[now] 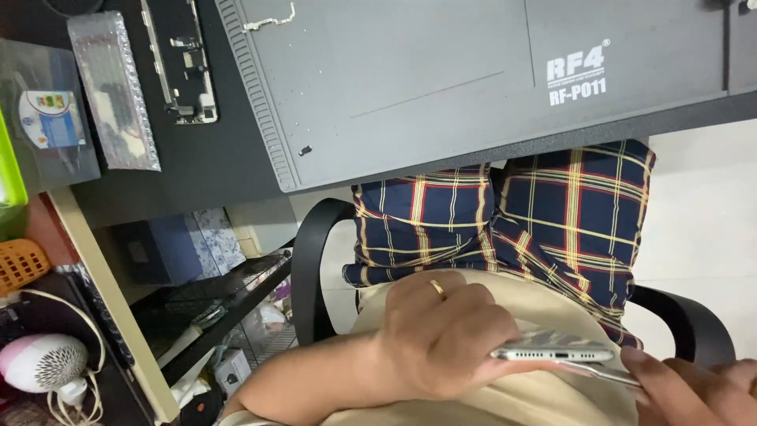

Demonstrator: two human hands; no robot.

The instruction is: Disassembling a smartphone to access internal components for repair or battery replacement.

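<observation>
Two hands in view, both low in the frame, over the lap.

Left hand (441,335): fingers curled around one phone (552,353), gripping it from above and along its far side. One ring (437,289) on a finger of this hand. The phone is held edge-on to the camera, silver frame showing, with port and holes along the near edge. It sits just above the beige shirt, well below the desk edge.

Right hand (694,386): only partly in frame at the lower right. One finger reaches in and touches the phone's lower right corner, where a thin layer appears lifted slightly from the body. Whether the rest of this hand is closed or spread cannot be told; it is cut off by the frame.

On the desk: one grey mat (410,71), with one small dark part (304,150) near its lower left corner and one thin metal strip (270,21) near its top edge. Left of the mat lies one stripped phone frame (183,59), then one bubble-wrap bag (114,91).

Below: one chair, two armrests visible (311,260). Plaid shorts over both knees. One pink-and-white round device (43,363) at lower left, one orange basket (20,264) above it.
</observation>
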